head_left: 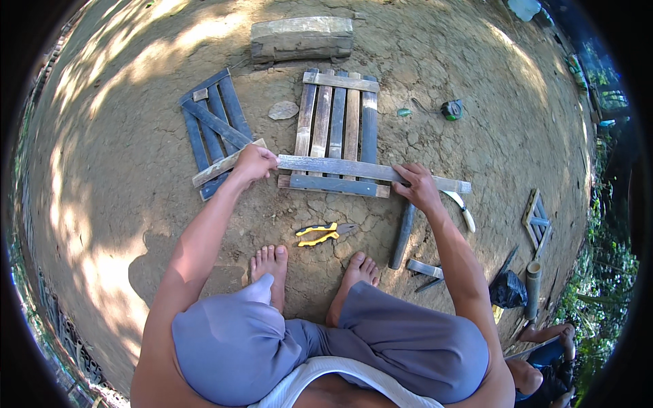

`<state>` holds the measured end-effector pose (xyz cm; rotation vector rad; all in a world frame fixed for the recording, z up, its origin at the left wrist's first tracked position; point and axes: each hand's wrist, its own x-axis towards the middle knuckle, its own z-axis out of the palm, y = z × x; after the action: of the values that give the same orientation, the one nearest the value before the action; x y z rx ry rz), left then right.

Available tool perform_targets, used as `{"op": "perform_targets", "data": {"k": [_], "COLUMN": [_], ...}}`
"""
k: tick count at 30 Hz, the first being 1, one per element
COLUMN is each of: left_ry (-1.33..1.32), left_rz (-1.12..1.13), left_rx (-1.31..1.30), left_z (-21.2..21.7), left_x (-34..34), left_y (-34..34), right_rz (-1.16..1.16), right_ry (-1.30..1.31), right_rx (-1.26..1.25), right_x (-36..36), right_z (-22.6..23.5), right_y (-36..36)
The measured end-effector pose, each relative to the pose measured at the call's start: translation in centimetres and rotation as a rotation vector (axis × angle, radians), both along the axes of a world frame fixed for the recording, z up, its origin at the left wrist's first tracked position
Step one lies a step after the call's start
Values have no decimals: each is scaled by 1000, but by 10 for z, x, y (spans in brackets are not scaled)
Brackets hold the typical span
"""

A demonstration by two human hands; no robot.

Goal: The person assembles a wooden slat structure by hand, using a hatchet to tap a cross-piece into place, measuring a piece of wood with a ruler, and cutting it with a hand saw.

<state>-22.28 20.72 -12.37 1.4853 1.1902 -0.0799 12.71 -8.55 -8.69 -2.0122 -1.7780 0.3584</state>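
A long weathered wooden slat [340, 166] lies crosswise over the lower part of a slatted wooden panel [337, 112]. At its left end, the closed fingers of my left hand [255, 163] pinch the tip. My right hand [416, 185] grips the slat farther right, and its end sticks out past that hand. Beside my left hand is a short pale slat [216, 171], lying across a smaller dark panel [216, 112] with a diagonal board. Below my right hand lies a dark rod-like handle [403, 236]; its upper end is hidden.
Yellow-handled pliers [318, 234] lie before my feet. Rightward are a pale-handled knife [468, 217], a metal piece [425, 268], a small wooden frame [537, 222] and a black bag [509, 290]. Beyond are a tape measure [451, 109] and a log block [302, 39]. Another person [544, 367] sits lower right.
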Motion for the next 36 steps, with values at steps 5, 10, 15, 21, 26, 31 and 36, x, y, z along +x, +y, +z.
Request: {"op": "perform_targets", "data": {"k": [5,10,15,21,26,31,36], "left_ry": [-6,-11,-35,94,66,36,44], "left_rz": [10,12,53,142,198,192,202], "left_rx": [-9,-10,26,164,269,279,204], "left_z": [-5,-2,-7,-14,-6,-7,-8], "left_x": [1,3,-5,1,0,0,1], "left_y": [0,-2,-6,-29,-42,-42,-39], "right_rz": [0,-5,-10,-17,1,-1,-23], "right_ry": [-11,8,9,2,5,1,-6], "right_rx": [8,-30,-59,-59,-44,-62,-81], "right_x": [1,4,2,-3,-4,-6,-4], "right_z": [-1,-2,-3,-3,-4,-1,-3], "right_y": [-2,-3,3,0,3,5,2]}}
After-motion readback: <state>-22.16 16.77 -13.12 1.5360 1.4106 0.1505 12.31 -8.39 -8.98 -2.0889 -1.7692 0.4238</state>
